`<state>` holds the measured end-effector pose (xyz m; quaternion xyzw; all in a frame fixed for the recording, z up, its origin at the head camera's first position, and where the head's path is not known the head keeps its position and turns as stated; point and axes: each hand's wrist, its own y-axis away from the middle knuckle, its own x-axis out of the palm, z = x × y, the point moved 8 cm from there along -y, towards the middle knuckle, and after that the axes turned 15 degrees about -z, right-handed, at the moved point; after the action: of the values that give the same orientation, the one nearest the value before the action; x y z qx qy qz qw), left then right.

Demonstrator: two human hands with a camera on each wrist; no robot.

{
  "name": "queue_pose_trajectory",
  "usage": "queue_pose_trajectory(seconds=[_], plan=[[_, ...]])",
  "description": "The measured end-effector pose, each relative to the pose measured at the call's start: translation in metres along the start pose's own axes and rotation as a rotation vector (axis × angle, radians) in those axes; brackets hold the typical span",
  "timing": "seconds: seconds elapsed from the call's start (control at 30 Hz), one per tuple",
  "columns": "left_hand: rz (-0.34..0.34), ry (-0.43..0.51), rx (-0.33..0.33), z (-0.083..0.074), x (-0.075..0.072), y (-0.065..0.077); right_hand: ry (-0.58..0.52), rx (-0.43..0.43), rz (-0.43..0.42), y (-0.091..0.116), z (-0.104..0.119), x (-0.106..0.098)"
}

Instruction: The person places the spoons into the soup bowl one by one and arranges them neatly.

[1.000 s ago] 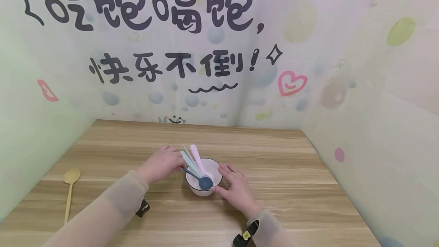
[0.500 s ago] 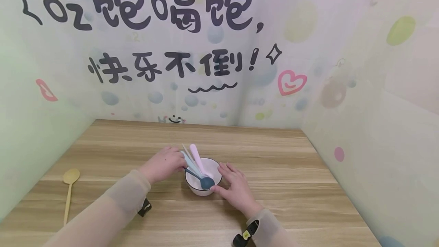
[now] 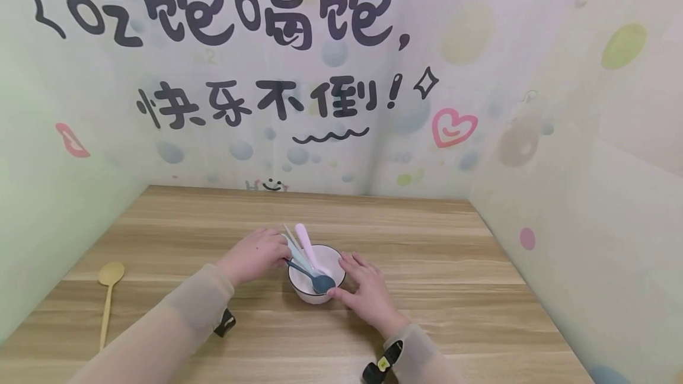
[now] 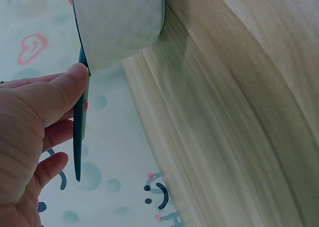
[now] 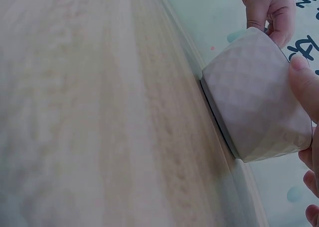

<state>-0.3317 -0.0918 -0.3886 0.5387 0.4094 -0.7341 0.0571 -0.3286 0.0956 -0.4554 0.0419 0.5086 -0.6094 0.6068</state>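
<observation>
A white bowl (image 3: 310, 299) with a dark rim stands on the table, its faceted outside showing in the right wrist view. My left hand (image 3: 256, 255) pinches the handle of a dark blue spoon (image 3: 322, 284) at the left rim; the spoon's head lies over the bowl's near side. In the left wrist view, the thumb presses that dark handle (image 4: 78, 147), and a paler handle shows behind it. A pink-handled utensil (image 3: 303, 238), a light blue one (image 3: 296, 255) and a thin pointed one lean in the bowl. My right hand (image 3: 368, 292) grips the bowl's right side, thumb at the rim.
A yellow-tan long-handled spoon (image 3: 110, 274) lies on the wooden table (image 3: 453, 289) at the left. A printed wall (image 3: 341, 159) stands behind the table's back edge, with further walls at left and right.
The dark blue spoon's head has shifted slightly right over the bowl, the left hand moving a little with it. The right hand and the bowl have stayed in place.
</observation>
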Motion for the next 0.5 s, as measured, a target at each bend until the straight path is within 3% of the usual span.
queue_pose_trajectory(seconds=[0.5], plan=[[-0.085, 0.018, -0.034, 0.004, -0.017, 0.008, -0.003, 0.000, 0.005, 0.000, 0.001, -0.001]])
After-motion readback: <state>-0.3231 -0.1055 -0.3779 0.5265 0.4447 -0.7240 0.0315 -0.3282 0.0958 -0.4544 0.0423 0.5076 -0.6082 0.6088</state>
